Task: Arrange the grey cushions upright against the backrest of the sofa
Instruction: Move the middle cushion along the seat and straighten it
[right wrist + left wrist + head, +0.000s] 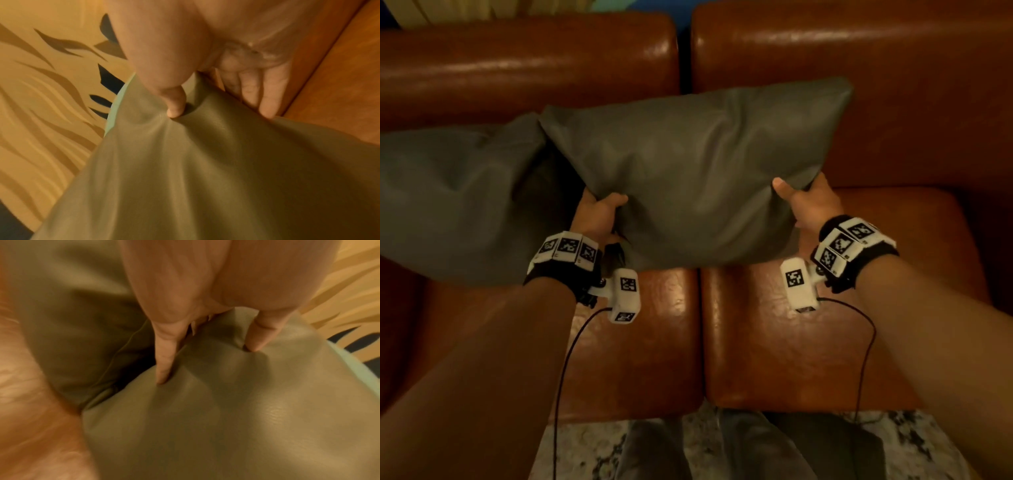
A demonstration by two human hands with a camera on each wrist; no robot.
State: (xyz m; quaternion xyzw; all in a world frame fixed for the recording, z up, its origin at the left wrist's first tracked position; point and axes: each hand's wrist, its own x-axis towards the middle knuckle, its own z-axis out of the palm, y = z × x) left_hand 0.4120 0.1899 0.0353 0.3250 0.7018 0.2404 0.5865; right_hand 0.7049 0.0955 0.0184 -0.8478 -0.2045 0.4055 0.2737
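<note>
I hold a grey cushion [698,171] above the seat of a brown leather sofa, tilted toward the backrest [859,61]. My left hand [599,212] grips its lower left edge, thumb on the front face. My right hand [808,198] grips the lower right edge the same way. In the left wrist view the thumb and a finger of my left hand [205,344] dig into the cushion [226,402]. In the right wrist view my right hand [216,105] pinches the cushion [205,170]. A second grey cushion [448,198] leans at the left, partly behind the held one.
The sofa has two seat pads [808,342] with a gap between them and two backrest sections. The right seat pad is bare. Patterned floor [585,452] and my trouser legs [756,448] show at the bottom. Cables [565,370] hang from both wrist cameras.
</note>
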